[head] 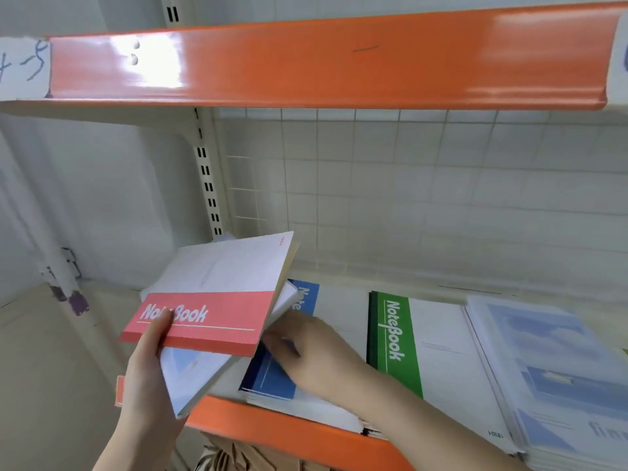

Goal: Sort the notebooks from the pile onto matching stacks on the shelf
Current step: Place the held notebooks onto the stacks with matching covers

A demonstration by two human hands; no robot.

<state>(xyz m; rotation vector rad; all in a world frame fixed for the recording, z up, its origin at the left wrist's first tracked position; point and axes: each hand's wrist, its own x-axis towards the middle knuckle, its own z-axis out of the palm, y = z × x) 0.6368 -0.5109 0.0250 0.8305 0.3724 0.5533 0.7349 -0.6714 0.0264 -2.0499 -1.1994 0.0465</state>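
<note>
My left hand (149,379) holds a pile of notebooks (190,375) up at the left end of the shelf; its top one is a red-banded notebook (217,297), with my thumb on the red band. My right hand (306,351) reaches under the right edge of that pile, its fingers against the lower notebooks, over the blue-banded stack (272,379) on the shelf. Whether it grips one I cannot tell. Further right lie a green-banded stack (394,334) and a stack with pale blue picture covers (550,368).
The shelf has an orange front edge (306,436). An orange-fronted upper shelf (323,62) hangs close overhead. A white wire grid (407,198) backs the shelf, and a slotted upright (207,185) stands at the left. Brown items (231,453) show below the shelf.
</note>
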